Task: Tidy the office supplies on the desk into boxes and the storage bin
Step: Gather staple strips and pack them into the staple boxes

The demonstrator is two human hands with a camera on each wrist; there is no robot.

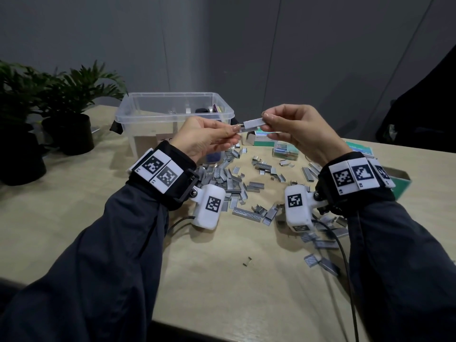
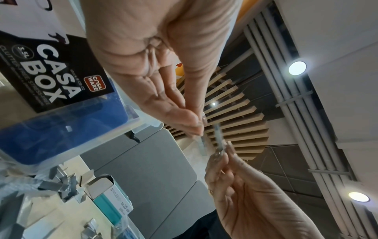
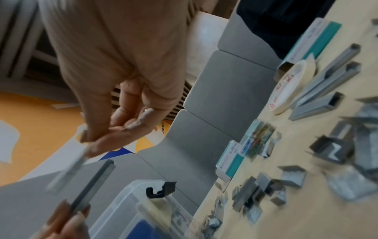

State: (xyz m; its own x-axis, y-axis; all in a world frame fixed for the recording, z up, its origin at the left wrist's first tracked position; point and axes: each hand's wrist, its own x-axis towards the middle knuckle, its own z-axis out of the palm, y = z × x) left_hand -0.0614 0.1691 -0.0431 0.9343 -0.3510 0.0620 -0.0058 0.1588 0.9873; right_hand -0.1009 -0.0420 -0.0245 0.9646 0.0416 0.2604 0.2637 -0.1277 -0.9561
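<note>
Both hands are raised above the desk, each pinching a grey staple strip. My left hand (image 1: 235, 130) holds a darker strip (image 3: 94, 182) by its end. The right hand (image 1: 266, 119) pinches a lighter strip (image 1: 253, 123) between thumb and fingers. The two strips lie side by side, overlapping, between the fingertips; the left wrist view shows them edge-on (image 2: 218, 137). Loose staple strips (image 1: 229, 178) are scattered over the desk below. The clear storage bin (image 1: 172, 114) stands behind the left hand, with a few items inside. An open staple box (image 1: 259, 139) lies beyond the hands.
Potted plants (image 1: 61, 95) stand at the far left. A clear box of coloured clips (image 1: 286, 151), a teal box (image 1: 360, 149) and an open teal box (image 1: 399, 181) sit on the right. A tape roll (image 3: 290, 87) lies near long staple strips. Cables trail from both wrist cameras.
</note>
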